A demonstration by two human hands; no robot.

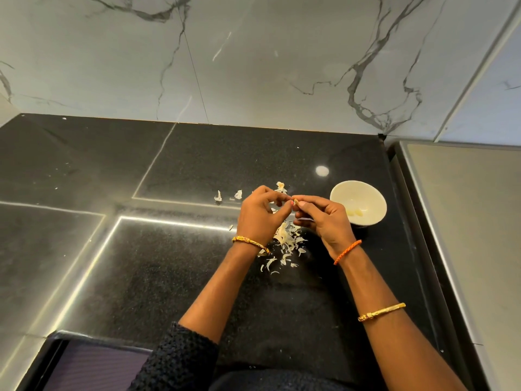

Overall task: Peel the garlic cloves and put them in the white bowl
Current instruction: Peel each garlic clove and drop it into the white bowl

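I see a white bowl (pixel 358 203) on speckled black counter (pixel 169 277), grey-veined white marble wall (pixel 253 57), an orange wristband (pixel 347 252), pale skins (pixel 284 241)

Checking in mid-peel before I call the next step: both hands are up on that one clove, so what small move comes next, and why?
Probably keep stripping skin. The left hand and right hand both pinch the garlic clove, which looks partly covered. Let peel fall on the peel pile; the white bowl sits right of the right hand.
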